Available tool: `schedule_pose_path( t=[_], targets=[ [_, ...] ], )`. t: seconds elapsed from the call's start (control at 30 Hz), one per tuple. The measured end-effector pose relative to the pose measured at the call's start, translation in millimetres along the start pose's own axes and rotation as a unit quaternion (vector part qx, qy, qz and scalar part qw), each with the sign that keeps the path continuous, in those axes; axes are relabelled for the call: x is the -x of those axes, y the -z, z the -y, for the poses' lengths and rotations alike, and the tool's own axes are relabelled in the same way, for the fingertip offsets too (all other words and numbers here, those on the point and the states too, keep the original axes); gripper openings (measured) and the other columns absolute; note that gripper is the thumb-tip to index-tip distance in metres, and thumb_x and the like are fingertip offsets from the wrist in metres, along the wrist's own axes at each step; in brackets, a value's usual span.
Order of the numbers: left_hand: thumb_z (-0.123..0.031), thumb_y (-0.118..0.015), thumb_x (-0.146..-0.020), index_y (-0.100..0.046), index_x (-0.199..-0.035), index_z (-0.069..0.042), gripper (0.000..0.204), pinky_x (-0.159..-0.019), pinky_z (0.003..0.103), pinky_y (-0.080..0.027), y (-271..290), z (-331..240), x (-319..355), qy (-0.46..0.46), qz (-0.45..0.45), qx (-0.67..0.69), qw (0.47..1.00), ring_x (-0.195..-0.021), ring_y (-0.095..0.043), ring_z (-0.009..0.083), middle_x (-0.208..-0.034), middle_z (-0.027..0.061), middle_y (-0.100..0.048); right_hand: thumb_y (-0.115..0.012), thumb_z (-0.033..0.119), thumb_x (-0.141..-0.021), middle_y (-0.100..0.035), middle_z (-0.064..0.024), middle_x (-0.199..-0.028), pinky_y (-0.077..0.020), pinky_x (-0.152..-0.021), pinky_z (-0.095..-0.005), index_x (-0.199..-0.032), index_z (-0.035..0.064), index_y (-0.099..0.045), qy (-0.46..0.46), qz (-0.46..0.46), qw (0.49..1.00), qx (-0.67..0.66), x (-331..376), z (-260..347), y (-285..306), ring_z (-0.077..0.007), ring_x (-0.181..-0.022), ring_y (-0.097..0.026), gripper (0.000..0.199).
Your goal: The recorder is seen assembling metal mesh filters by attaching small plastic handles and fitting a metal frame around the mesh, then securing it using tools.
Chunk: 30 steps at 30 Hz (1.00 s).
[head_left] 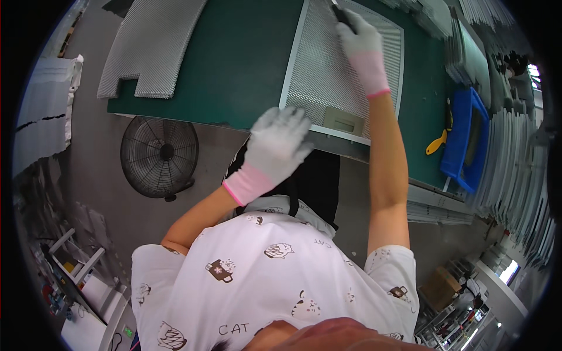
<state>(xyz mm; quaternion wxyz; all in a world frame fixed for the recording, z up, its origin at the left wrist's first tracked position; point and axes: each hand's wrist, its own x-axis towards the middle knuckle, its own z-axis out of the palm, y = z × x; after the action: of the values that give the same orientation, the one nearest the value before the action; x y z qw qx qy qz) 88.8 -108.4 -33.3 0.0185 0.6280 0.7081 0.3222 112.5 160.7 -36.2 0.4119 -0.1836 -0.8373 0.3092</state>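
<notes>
A framed metal mesh panel (328,76) lies on the green table, its pale frame running round the mesh. At its near end a beige rectangular plate (343,121) is set against the mesh. My right hand (360,47), in a white and pink glove, reaches over the far part of the panel and is closed round a slim tool with a black handle (344,19); its tip is cut off by the upper edge of the view. My left hand (276,143), gloved alike, hovers by the panel's near left corner, fingers extended and somewhat blurred, holding nothing.
A stack of notched mesh sheets (153,47) lies on the table's left part. At the right are a blue plastic tray (465,140), a yellow-handled tool (436,143) and stacked panels (509,169). A black fan (159,157) stands on the floor beyond the table (234,64) edge.
</notes>
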Motion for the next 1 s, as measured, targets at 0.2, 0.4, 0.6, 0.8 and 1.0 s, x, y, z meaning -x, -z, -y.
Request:
schedule_pose_path(
  t=[0.2, 0.4, 0.6, 0.8, 1.0],
  targets=[
    [-0.013, -0.048, -0.097, -0.063, -0.107, 0.005, 0.026, -0.081, 0.028, -0.05, 43.1, 62.1, 5.3, 0.263, -0.217, 0.3, 0.891, -0.087, -0.063, 0.0163, -0.097, 0.0107, -0.067, -0.059, 0.022, -0.09, -0.066, -0.0189, -0.11, -0.0527, -0.082, -0.0388, -0.126, 0.0109, -0.059, -0.129, -0.032, 0.944, 0.301, 35.8, 28.3, 136.3, -0.0321, -0.097, -0.066, 0.038],
    [-0.032, -0.048, -0.097, -0.062, -0.113, 0.001, 0.039, -0.077, 0.03, -0.051, 46.1, 62.5, -26.8, 0.353, -0.002, 0.349, 0.868, -0.084, -0.064, 0.0187, -0.1, 0.0121, -0.067, -0.058, 0.032, -0.091, -0.058, -0.0087, -0.112, -0.0498, -0.078, -0.0419, -0.122, 0.0199, -0.062, -0.117, 0.074, 0.818, 0.558, 127.2, 21.1, 190.0, -0.0294, -0.099, -0.059, 0.033],
    [-0.04, -0.064, -0.085, -0.059, -0.112, 0.007, 0.055, -0.088, 0.04, -0.049, 18.6, 41.0, -44.0, 0.275, 0.037, 0.017, 0.96, -0.1, -0.062, 0.0363, -0.103, 0.0254, -0.065, -0.059, 0.02, -0.088, -0.049, -0.0182, -0.132, -0.0312, -0.108, -0.042, -0.127, -0.0078, -0.05, -0.197, 0.026, 0.951, 0.236, 171.6, 52.6, 111.9, -0.0316, -0.124, -0.045, 0.048],
    [-0.014, -0.055, -0.09, -0.049, -0.125, 0.008, 0.042, -0.09, 0.028, -0.045, 58.3, 0.5, -0.4, 0.301, -0.065, 0.521, 0.796, -0.101, -0.056, 0.0143, -0.114, 0.0106, -0.06, -0.05, 0.038, -0.097, -0.053, -0.0132, -0.125, -0.0413, -0.102, -0.0434, -0.134, 0.0062, -0.043, -0.305, -0.211, 0.729, -0.576, 165.1, 156.9, 107.6, -0.0264, -0.117, -0.052, 0.049],
    [-0.018, -0.049, -0.096, -0.053, -0.125, 0.002, 0.035, -0.078, 0.021, -0.045, 103.7, 45.1, 3.7, 0.349, -0.247, 0.592, 0.683, -0.088, -0.057, 0.0103, -0.099, 0.0059, -0.064, -0.071, 0.019, -0.082, -0.058, -0.0026, -0.101, -0.0499, -0.072, -0.0277, -0.117, -0.0019, -0.051, -0.269, -0.195, 0.845, -0.418, 120.4, 214.7, 112.9, -0.0115, -0.083, -0.056, 0.046]
  ],
)
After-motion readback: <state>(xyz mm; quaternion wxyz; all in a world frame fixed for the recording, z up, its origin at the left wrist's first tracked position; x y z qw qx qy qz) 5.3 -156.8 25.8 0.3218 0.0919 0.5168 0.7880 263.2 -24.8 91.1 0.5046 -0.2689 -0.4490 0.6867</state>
